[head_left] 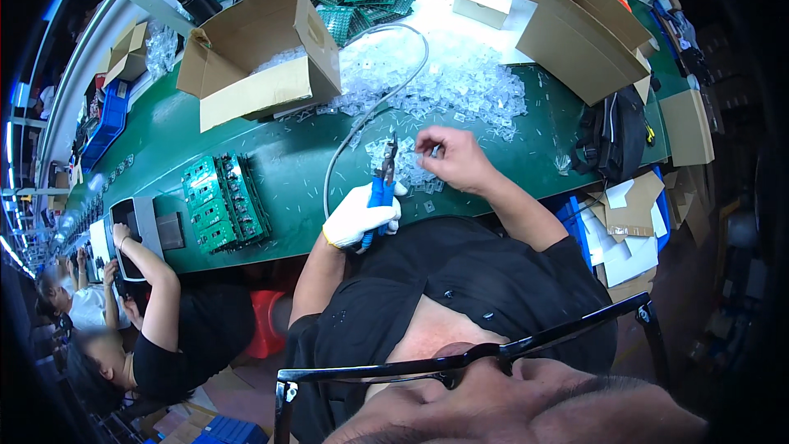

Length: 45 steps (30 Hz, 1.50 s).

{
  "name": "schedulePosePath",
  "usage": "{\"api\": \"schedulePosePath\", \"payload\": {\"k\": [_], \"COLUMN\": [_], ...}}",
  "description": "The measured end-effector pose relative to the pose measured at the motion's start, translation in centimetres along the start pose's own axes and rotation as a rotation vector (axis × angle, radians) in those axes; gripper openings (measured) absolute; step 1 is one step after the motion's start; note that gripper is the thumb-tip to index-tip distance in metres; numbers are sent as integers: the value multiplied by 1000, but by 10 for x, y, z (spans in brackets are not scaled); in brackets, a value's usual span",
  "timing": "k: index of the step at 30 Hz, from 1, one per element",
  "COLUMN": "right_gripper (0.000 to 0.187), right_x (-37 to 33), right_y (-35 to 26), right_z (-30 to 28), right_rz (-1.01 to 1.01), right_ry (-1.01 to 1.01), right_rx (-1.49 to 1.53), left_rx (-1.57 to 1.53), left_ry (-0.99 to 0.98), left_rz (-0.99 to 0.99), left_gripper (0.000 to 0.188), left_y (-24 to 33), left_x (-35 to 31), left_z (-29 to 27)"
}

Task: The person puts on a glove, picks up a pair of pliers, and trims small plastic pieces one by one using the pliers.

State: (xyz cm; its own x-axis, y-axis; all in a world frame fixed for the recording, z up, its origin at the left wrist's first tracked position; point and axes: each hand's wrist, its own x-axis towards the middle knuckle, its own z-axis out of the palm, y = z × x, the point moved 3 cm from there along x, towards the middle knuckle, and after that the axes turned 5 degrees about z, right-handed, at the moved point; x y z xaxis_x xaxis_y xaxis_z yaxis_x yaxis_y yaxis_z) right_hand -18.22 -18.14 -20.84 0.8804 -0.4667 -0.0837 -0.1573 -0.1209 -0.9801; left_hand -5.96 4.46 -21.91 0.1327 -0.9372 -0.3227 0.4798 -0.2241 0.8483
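Note:
My left hand (359, 215), in a white glove, is wrapped round the blue handles of a pair of pliers (386, 179). Their metal jaws point away from me over a small heap of clear plastic pieces (426, 183). To the right of the jaws, my bare right hand (457, 161) has its thumb and fingers curled toward each other. Whatever is between those fingertips, if anything, is too small to make out. Beyond both hands spreads a large pile of clear plastic pieces (472, 86).
An open cardboard box (255, 94) stands beyond my left hand, with stacked green circuit boards (220, 205) nearer me. A grey cable (349, 133) curves across the green table. Another box (575, 37) and a black bag (612, 136) lie right. A co-worker (168, 312) sits at left.

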Motion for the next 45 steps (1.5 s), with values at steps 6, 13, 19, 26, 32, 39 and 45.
{"api": "schedulePosePath", "payload": {"k": [6, 13, 19, 26, 32, 39, 45], "right_gripper": [26, 21, 23, 24, 25, 24, 23], "right_x": [9, 55, 63, 50, 45, 43, 37], "right_y": [-9, 10, 21, 40, 46, 35, 20], "right_z": [-13, -17, -18, -40, -39, -30, -8], "right_rz": [45, -235, -236, 114, 268, 248, 271], "right_ry": [39, 264, 289, 170, 50, -155, -245], "right_rx": [-294, -733, -742, 148, 726, 1018, 1015], "left_rx": [-73, -58, -76, -87, -104, -96, -70], "left_ry": [-26, -57, -56, -76, -57, -70, -78], "left_rz": [-13, -18, 3, -34, -75, -64, -81], "left_gripper": [60, 61, 62, 64, 70, 67, 66], "left_y": [0, -2, -3, -1, 0, -4, 1], "left_x": [-1, 1, 0, 2, 2, 3, 2], "left_z": [-3, -4, -4, -5, -4, -7, -3]}}
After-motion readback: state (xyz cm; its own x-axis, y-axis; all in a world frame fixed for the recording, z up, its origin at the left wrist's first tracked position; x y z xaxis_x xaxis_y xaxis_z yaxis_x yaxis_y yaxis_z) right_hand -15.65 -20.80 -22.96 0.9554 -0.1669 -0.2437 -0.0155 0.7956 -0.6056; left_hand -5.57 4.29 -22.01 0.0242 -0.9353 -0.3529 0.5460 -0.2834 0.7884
